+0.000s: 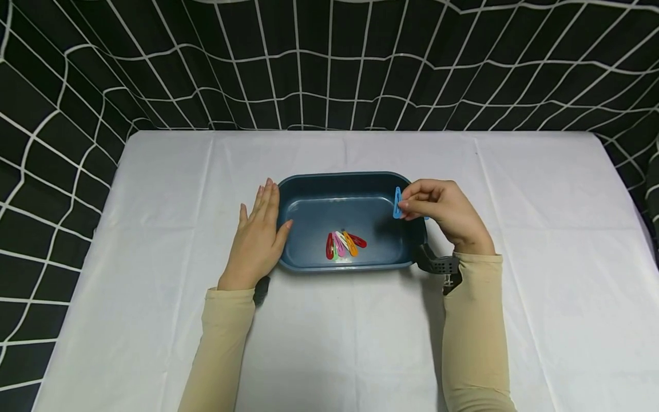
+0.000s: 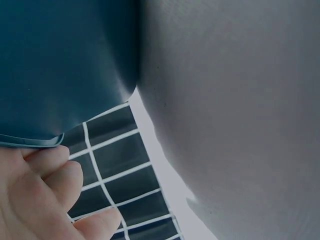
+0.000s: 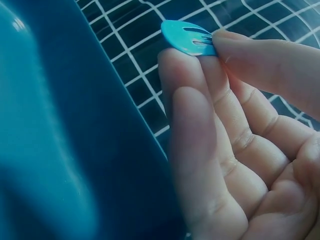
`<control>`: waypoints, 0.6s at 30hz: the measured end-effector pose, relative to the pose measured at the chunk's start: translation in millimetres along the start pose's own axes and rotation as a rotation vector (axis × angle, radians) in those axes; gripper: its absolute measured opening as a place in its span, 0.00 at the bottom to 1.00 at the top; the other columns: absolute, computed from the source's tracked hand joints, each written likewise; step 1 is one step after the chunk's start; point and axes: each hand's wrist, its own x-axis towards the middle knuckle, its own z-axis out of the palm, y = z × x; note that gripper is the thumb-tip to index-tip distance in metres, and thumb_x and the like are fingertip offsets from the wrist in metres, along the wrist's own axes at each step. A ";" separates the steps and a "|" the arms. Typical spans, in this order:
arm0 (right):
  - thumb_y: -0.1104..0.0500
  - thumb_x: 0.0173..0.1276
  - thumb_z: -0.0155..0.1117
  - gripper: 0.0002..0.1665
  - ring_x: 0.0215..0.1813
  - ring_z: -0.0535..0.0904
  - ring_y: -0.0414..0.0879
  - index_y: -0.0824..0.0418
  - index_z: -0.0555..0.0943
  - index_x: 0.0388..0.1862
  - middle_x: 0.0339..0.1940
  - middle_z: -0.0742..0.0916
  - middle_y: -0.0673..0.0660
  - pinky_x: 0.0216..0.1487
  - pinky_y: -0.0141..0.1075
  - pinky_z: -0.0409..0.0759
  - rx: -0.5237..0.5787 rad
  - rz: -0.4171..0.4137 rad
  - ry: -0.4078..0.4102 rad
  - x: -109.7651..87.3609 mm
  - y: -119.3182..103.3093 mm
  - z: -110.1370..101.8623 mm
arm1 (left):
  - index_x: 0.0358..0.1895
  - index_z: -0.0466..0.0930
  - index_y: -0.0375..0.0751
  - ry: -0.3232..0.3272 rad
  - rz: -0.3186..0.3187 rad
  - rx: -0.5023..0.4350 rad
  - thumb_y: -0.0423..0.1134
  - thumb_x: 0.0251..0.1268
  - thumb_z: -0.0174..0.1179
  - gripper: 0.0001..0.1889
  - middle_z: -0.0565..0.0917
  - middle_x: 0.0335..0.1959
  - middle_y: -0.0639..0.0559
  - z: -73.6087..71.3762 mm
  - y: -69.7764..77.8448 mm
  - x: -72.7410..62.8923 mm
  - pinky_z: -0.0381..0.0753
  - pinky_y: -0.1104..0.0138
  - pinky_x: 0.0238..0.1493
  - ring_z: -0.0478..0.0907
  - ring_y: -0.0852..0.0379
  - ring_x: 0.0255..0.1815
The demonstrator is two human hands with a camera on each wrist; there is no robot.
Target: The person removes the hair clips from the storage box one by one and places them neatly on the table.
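Observation:
My right hand [image 1: 447, 214] pinches a blue snap hair clip [image 1: 397, 202] between thumb and fingertips, above the right end of a dark blue plastic basin [image 1: 355, 267]. In the right wrist view, the same blue hair clip [image 3: 187, 37] shows its slotted face, with the thumb tip on one end. A speck of blue also shows beneath the right hand in the head view; what it is, I cannot tell. My left hand [image 1: 255, 237] rests along the basin's left rim, fingers straight and thumb over the edge. Several hair clips [image 1: 351, 243], red, green, pink, white and orange, lie bunched in the basin.
A white cloth [image 1: 350, 343] covers the table under the basin. Black fabric with a white grid [image 1: 319, 74] hangs behind the table and along its left side. A black strap [image 1: 437, 263] circles the right wrist.

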 end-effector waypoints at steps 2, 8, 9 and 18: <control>0.72 0.61 0.62 0.03 0.28 0.83 0.49 0.66 0.82 0.32 0.24 0.86 0.56 0.34 0.34 0.81 0.000 0.001 0.007 -0.3 0.1 -1.0 | 0.74 0.45 0.32 -0.002 -0.002 -0.003 0.46 0.73 0.46 0.35 0.45 0.75 0.43 0.0 0.1 0.0 0.43 0.40 0.67 0.43 0.47 0.75; 0.72 0.61 0.63 0.03 0.27 0.83 0.49 0.67 0.82 0.32 0.25 0.86 0.56 0.34 0.34 0.81 0.017 -0.007 0.024 -2.4 0.4 -5.4 | 0.74 0.45 0.32 -0.008 -0.004 -0.009 0.46 0.73 0.46 0.34 0.45 0.75 0.43 0.4 0.1 -0.3 0.41 0.41 0.67 0.42 0.47 0.76; 0.72 0.61 0.63 0.03 0.27 0.83 0.49 0.67 0.82 0.32 0.25 0.86 0.56 0.34 0.34 0.81 0.021 -0.008 0.027 -2.9 0.4 -6.2 | 0.74 0.45 0.32 -0.008 -0.005 -0.007 0.46 0.74 0.46 0.34 0.45 0.76 0.43 0.3 0.1 -0.4 0.42 0.40 0.67 0.42 0.47 0.76; 0.73 0.61 0.62 0.04 0.26 0.82 0.45 0.67 0.82 0.31 0.24 0.86 0.56 0.33 0.32 0.81 0.063 -0.020 0.046 -5.5 1.6 -13.7 | 0.74 0.45 0.32 -0.009 -0.008 0.000 0.46 0.73 0.46 0.34 0.45 0.75 0.43 0.3 0.4 -0.3 0.42 0.40 0.67 0.41 0.47 0.76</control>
